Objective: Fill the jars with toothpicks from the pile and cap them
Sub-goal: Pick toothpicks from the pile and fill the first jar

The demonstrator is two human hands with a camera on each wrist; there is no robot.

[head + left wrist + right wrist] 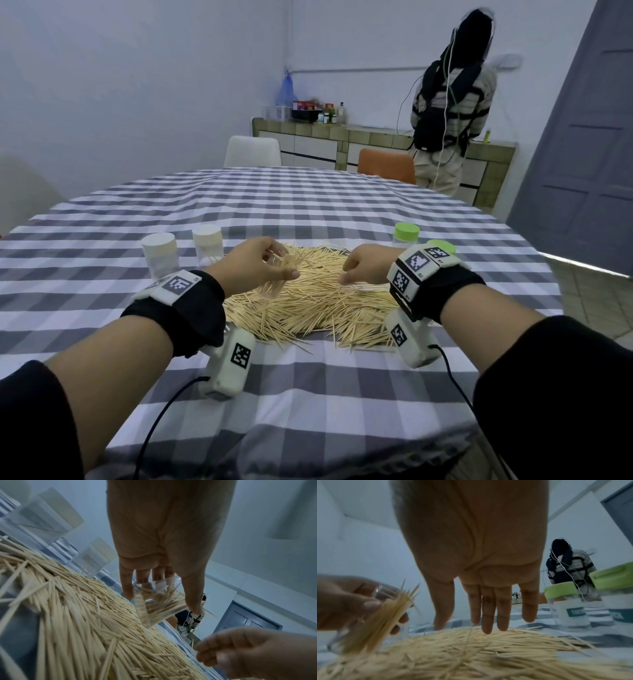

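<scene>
A broad pile of toothpicks (308, 301) lies on the checked tablecloth (308, 394). My left hand (284, 263) grips a small clear jar (149, 615), tilted over the pile's left side and partly filled with toothpicks. Some stick out of its mouth. In the right wrist view the jar (376, 615) shows at the left. My right hand (344, 274) hangs over the pile's right side, fingertips (486, 630) down on the toothpicks (471, 649), and seems to pinch a thin toothpick between thumb and forefinger.
Two white-capped jars (160, 255) (208, 243) stand left of the pile. Two green-lidded jars (406, 234) (442, 246) stand right of it. Chairs (253, 150) sit at the table's far edge. A person (448, 113) stands at a counter behind.
</scene>
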